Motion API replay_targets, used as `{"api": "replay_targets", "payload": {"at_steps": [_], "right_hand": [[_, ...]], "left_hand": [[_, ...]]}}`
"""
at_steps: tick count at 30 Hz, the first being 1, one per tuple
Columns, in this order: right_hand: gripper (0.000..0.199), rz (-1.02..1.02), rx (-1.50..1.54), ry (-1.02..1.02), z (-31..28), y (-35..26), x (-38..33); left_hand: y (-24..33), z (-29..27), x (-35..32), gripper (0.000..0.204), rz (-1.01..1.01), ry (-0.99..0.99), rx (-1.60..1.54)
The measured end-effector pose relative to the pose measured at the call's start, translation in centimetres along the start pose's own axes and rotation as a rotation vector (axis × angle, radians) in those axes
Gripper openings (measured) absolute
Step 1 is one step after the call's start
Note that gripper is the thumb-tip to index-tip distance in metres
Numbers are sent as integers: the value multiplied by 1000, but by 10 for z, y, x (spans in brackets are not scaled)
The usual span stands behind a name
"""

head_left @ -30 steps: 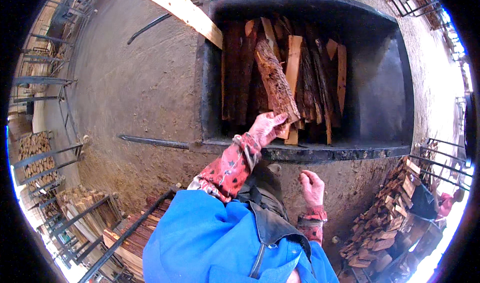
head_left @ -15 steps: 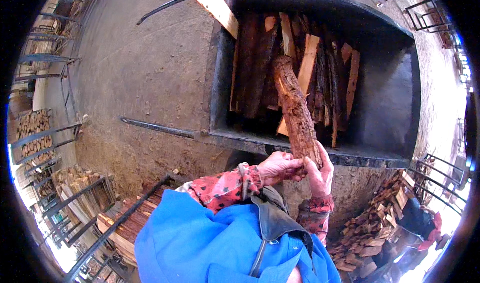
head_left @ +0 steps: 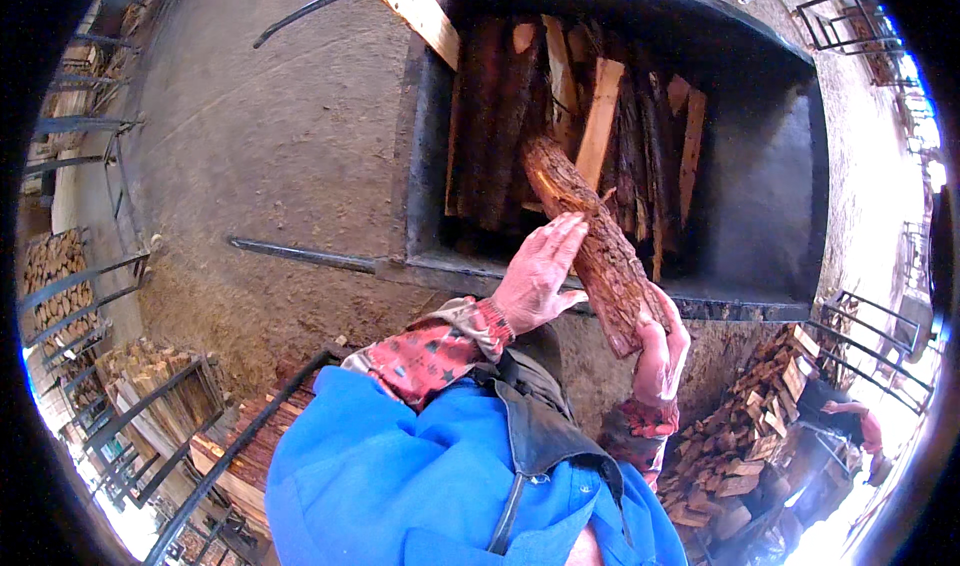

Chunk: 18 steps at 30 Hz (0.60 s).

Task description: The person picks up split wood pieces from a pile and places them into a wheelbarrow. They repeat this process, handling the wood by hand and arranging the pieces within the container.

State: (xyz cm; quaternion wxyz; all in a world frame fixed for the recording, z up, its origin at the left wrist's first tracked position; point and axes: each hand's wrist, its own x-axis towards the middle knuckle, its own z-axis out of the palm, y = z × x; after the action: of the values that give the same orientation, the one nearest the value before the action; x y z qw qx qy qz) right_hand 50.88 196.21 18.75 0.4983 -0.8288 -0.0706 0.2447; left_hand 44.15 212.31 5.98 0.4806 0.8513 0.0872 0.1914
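Observation:
A bark-covered log (head_left: 590, 236) slants over the near wall of the dark metal bin (head_left: 480, 278), its far end above the wood inside. My right hand (head_left: 662, 351) is closed round the log's near end, on its right side. Against the log's left side rests my left hand (head_left: 543, 274), fingers stretched out together and thumb apart, touching the bark without gripping it. Inside the bin several split boards and bark slabs (head_left: 600, 116) lie side by side toward its left and middle.
A pale plank (head_left: 410, 11) sticks up at the bin's far left corner. A metal bar (head_left: 300, 254) juts left from the bin. Stacked wood in a metal rack (head_left: 250, 436) stands near left; a heap of split firewood (head_left: 740, 436) lies near right, beside another person's arm (head_left: 855, 411).
My left hand has opened from its closed pose near the log's end and moved up along the log's left side. The log has shifted slightly left and tilted more.

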Motion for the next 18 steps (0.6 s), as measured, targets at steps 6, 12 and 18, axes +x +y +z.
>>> {"api": "replay_targets", "payload": {"at_steps": [6, 12, 18], "right_hand": [[42, -55, -92, -28, 9, -18, 2], [41, -96, -78, -65, 9, -16, 4], [58, -148, 344, -256, 21, 0, 5]], "left_hand": [[-5, 14, 24, 90, 83, -16, 212], [-7, 15, 26, 80, 178, 32, 303], [-17, -15, 44, 71, 148, 123, 303]]}}
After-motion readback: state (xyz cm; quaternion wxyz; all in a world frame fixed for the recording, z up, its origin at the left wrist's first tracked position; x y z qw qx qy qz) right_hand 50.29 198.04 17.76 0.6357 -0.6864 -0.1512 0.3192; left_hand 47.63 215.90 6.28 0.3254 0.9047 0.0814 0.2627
